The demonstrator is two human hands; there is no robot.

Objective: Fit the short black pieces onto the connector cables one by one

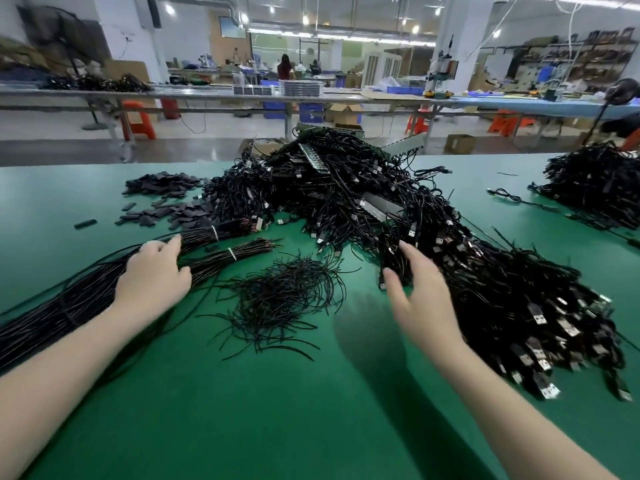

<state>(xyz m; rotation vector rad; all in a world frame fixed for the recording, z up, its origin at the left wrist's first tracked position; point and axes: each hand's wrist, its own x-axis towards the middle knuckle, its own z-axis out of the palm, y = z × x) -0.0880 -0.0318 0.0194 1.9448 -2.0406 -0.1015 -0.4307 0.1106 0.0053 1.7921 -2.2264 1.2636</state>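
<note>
A big heap of black connector cables [349,188] with metal plugs covers the middle and right of the green table [242,410]. Short flat black pieces [166,202] lie scattered at the far left. Tied bundles of long black cables [221,245] stretch from the left toward the middle. My left hand [156,275] rests on these bundles, fingers curled over them. My right hand [419,289] is at the near edge of the connector heap, fingers and thumb curved around a few cables with a plug by the thumb. The right hand is blurred.
A loose tangle of thin black ties [284,299] lies between my hands. A second cable heap [595,185] sits at the far right. Beyond the table edge are long workbenches [207,95], orange stools and cardboard boxes.
</note>
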